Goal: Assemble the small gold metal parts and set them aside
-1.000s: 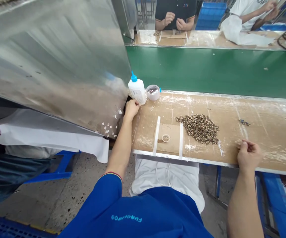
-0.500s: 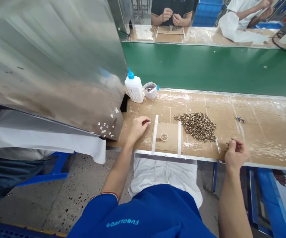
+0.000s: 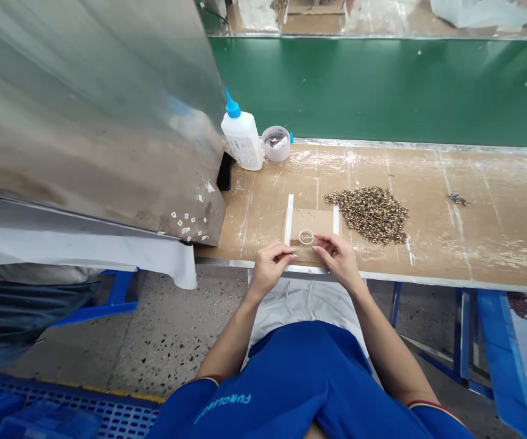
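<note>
My left hand [image 3: 270, 266] is over the front edge of a cardboard pad [image 3: 313, 218], thumb and fingers pinched together. Whatever sits at those fingertips is too small to make out. From the other side my right hand [image 3: 340, 261] reaches in, its thumb and forefinger closed near the rim of a small clear round cup [image 3: 306, 236]. A thin pale curl shows in the cup; I cannot tell whether my right fingers touch it. Right of the pad lies a heap of small brown and gold pieces [image 3: 373, 213].
A white glue bottle with a blue tip [image 3: 244, 140] stands by a tape roll [image 3: 277, 144] holding scraps. A black phone-like object [image 3: 224, 171] lies against the metal cabinet [image 3: 154, 134]. Beyond the table runs a green belt [image 3: 359, 85]. A small dark bundle [image 3: 458, 199] lies far right.
My right hand has come left from beside the heap to the cup. My left hand has moved right and nearer to me, onto the pad. The view has tipped downward.
</note>
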`<state>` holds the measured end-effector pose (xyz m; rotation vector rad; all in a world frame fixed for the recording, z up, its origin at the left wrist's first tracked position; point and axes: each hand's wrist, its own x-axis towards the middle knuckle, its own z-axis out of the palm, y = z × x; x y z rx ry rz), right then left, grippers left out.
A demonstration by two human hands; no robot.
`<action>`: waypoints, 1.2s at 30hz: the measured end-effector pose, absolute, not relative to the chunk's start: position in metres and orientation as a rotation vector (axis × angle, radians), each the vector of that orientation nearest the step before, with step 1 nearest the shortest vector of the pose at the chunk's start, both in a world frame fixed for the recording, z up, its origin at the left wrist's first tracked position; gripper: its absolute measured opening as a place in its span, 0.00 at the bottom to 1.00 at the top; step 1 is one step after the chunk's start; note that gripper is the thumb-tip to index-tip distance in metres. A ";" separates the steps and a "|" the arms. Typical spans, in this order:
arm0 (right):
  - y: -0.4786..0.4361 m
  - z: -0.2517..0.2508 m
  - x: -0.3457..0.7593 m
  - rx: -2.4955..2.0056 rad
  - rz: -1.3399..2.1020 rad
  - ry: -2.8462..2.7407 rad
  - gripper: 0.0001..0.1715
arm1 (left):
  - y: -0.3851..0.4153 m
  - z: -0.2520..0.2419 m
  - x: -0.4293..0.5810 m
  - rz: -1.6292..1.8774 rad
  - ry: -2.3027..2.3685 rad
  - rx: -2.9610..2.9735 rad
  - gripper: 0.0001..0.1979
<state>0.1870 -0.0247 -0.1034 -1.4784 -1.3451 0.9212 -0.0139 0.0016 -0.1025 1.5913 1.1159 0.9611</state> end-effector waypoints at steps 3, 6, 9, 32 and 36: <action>-0.021 -0.104 0.187 -1.499 0.893 -1.336 0.15 | -0.005 -0.105 -0.012 0.942 1.076 1.642 0.08; -0.018 -0.105 0.186 -1.507 0.848 -1.339 0.13 | -0.003 -0.107 -0.009 0.911 1.070 1.697 0.07; -0.015 -0.103 0.184 -1.480 0.783 -1.431 0.11 | 0.001 -0.108 -0.006 0.868 1.066 1.762 0.07; -0.022 -0.099 0.185 -1.439 0.698 -1.204 0.15 | 0.010 -0.114 0.001 0.800 1.069 2.115 0.13; -0.033 -0.109 0.180 -1.397 0.752 -1.100 0.18 | 0.009 -0.114 0.006 0.785 1.140 2.179 0.13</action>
